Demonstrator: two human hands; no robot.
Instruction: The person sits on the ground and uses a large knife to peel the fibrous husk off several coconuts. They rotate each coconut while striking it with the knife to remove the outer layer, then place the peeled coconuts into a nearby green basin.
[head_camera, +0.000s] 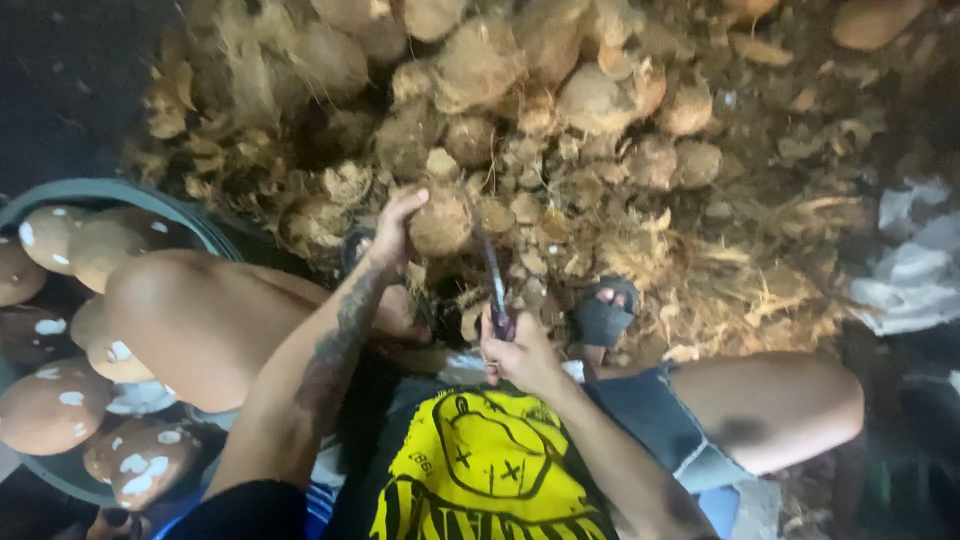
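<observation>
Two hands in play, both busy. L hand (397, 222) was closed over the top-left side of a husked coconut (440, 224), pinning it at the near edge of the husk pile (560, 150) on the floor, just ahead of the person's feet. R hand (520, 352) was wrapped tight round the handle of a long knife (493, 272); blade ran up and slightly left from the fist, tip ending right beside the coconut's right flank. Couldn't tell if the edge was touching the shell, too blurred. Key geometry: coconut sat ahead-left of the R hand, blade's long axis pointing nearly straight away from the body, passing just right of the nut. L hand was the closer one, already on it. Round tub (150, 195) at the person's left knee held peeled brown coconuts w/ white patches. Sandalled foot (605, 312) sat just right of the blade, near it.
</observation>
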